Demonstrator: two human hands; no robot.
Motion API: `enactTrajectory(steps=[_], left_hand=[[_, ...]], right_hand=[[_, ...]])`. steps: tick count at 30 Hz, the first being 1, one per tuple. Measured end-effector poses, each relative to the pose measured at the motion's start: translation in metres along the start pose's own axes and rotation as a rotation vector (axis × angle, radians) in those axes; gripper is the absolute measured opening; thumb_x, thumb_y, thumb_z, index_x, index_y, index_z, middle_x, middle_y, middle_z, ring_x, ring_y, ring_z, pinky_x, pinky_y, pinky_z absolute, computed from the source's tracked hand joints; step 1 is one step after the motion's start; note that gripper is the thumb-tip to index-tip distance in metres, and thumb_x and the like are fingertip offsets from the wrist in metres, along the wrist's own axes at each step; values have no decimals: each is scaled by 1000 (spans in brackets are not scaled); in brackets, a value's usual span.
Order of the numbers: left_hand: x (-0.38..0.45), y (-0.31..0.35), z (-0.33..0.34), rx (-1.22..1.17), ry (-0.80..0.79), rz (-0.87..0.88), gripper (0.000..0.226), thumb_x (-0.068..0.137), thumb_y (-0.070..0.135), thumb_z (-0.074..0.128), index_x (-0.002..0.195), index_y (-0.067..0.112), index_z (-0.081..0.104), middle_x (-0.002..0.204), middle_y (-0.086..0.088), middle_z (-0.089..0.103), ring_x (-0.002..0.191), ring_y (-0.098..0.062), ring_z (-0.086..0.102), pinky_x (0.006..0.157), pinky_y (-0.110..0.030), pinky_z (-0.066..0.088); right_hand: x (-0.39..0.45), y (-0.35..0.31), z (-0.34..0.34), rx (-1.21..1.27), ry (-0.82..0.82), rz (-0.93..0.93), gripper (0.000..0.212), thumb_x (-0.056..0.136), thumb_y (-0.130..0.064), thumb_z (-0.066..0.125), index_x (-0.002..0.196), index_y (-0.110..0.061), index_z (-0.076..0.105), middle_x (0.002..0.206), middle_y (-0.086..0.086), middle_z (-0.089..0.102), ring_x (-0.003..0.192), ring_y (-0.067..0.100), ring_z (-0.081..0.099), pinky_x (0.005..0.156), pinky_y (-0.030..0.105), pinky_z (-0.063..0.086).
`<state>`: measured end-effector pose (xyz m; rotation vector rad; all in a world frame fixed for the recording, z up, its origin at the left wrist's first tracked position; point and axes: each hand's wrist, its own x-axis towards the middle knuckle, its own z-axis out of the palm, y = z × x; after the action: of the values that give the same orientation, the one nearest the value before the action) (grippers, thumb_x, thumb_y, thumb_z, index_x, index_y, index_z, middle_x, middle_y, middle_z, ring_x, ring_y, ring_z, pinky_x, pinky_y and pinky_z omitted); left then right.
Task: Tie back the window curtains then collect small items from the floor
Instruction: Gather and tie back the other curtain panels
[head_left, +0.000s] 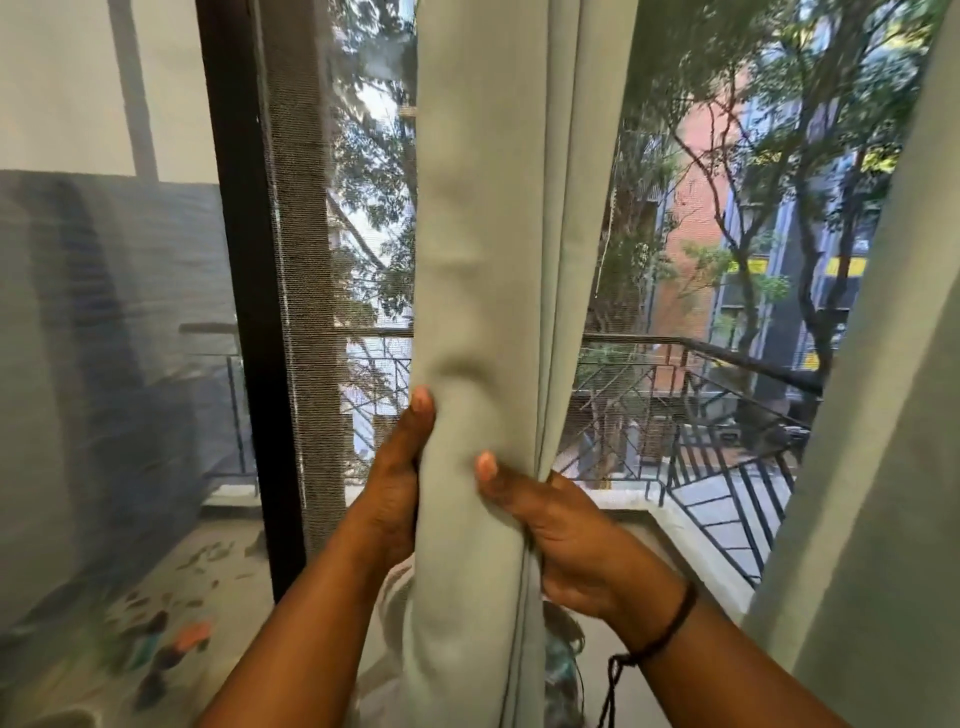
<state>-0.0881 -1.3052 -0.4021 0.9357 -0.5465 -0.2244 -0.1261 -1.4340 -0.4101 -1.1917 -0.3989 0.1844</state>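
A pale green curtain (498, 249) hangs gathered in a narrow bunch down the middle of the window. My left hand (397, 483) presses against its left side with the thumb up on the fabric. On the bunch's right side, my right hand (566, 535) grips the folds, thumb in front and fingers hidden behind the cloth. A second pale green curtain (893, 415) hangs at the far right, loose. Small coloured items (171, 649) lie blurred on the floor at lower left, seen through a sheer panel.
A dark window frame post (249, 312) stands left of the bunch with a mesh screen (306, 260) beside it. Beyond the glass are a balcony railing (727, 415), trees and buildings. A black cord bracelet (670, 623) circles my right wrist.
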Motion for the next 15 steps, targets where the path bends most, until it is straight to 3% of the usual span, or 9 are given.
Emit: enactTrajectory(steps=[3, 5, 7, 10, 13, 15], left_hand=[[5, -6, 1, -22, 21, -1, 88, 30, 60, 88, 103, 12, 74, 107, -18, 70, 92, -29, 69, 80, -43, 58], [7, -10, 5, -14, 28, 18, 91, 32, 62, 87, 106, 10, 72, 110, -19, 69, 95, -30, 69, 87, -45, 54], [11, -13, 8, -5, 49, 46, 90, 35, 64, 85, 106, 10, 72, 111, -19, 68, 96, -30, 68, 89, -46, 53], [13, -15, 14, -8, 75, 91, 84, 46, 68, 77, 109, 13, 72, 114, -19, 67, 100, -30, 67, 87, -44, 55], [13, -13, 22, 7, 124, 110, 66, 64, 69, 51, 98, 18, 76, 107, -16, 71, 95, -28, 69, 74, -37, 58], [16, -15, 27, 14, 164, 86, 71, 72, 69, 34, 97, 18, 77, 106, -16, 71, 93, -30, 70, 72, -38, 58]], right_hand=[[8, 11, -8, 102, 17, 22, 69, 58, -51, 79, 115, -13, 68, 118, 16, 66, 109, 33, 63, 95, 52, 48], [12, 15, -12, 119, 87, 35, 82, 49, -56, 83, 115, -10, 67, 115, 18, 67, 106, 34, 65, 93, 51, 50], [13, 15, -17, 140, 132, 39, 76, 53, -52, 82, 113, -8, 67, 111, 19, 69, 102, 34, 67, 90, 51, 52], [11, 10, -29, 147, 116, 55, 49, 74, -32, 69, 115, -5, 65, 109, 19, 70, 100, 33, 67, 88, 50, 53], [13, 10, -44, 141, 128, 61, 47, 74, -16, 71, 118, 0, 61, 109, 19, 70, 101, 34, 67, 91, 50, 51], [14, 10, -52, 111, 122, 45, 44, 70, -7, 75, 113, -2, 65, 106, 18, 71, 100, 34, 67, 90, 48, 52]])
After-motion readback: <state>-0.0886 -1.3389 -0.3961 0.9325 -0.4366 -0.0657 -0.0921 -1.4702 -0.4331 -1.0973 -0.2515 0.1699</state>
